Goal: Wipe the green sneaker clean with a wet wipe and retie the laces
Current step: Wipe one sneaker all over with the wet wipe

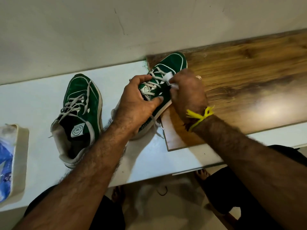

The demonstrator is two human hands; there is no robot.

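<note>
Green sneaker (167, 67) gripped across its laces by the left hand (137, 100), right hand (187, 90) fingers pinching a white wet wipe (172, 82) against its upper.

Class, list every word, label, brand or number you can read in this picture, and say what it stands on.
None can be read.
Round tongue badge on the left sneaker: lettering too small.
Badge on the held sneaker: blurred, partly hidden by the left hand.
Blue wipes pack: print blurred.
</note>
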